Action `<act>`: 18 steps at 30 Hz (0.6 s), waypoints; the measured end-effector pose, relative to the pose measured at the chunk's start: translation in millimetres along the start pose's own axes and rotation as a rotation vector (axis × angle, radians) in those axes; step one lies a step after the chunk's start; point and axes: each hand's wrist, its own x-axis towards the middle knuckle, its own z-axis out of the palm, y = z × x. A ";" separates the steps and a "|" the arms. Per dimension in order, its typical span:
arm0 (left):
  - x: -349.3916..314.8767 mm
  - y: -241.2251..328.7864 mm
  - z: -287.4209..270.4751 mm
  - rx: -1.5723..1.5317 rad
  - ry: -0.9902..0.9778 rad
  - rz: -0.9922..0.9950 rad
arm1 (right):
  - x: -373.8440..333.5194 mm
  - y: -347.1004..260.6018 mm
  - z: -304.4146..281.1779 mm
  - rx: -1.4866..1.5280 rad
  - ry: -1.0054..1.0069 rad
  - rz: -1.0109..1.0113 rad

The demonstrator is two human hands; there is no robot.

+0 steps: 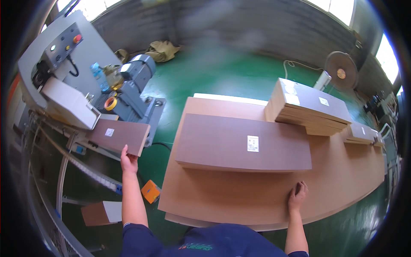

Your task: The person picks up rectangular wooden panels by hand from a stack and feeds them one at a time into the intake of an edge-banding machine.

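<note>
My left hand [129,162] is closed on the near end of a brown board [122,136] with a small white label. The board's far end meets the white housing of a machine [70,103]; what lies inside is hidden. On the right, my right hand [298,197] is over a big tan sheet [231,188], its fingers loosely curled and a gap showing, with nothing seen in it. Just beyond it lies a stack of brown boards [214,141] with a white label on top.
A taller stack of boards [314,100] stands at the back right, with a smaller stack [359,132] beside it. A motor [139,70], a blue bottle [99,77] and a tape roll [110,103] are by the machine. An orange box [150,191] sits on the floor. Farther off stands a fan [341,70].
</note>
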 end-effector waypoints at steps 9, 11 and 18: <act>-82.0 -5.3 80.1 -0.037 -0.186 0.043 | -6.7 -9.0 7.7 0.301 0.028 0.128; -104.8 -16.0 103.7 -0.067 -0.217 0.035 | -14.1 -40.7 -1.5 0.422 0.036 0.169; -189.4 -70.8 157.6 -0.067 -0.269 0.010 | -12.2 -194.2 -56.9 1.049 -0.333 0.166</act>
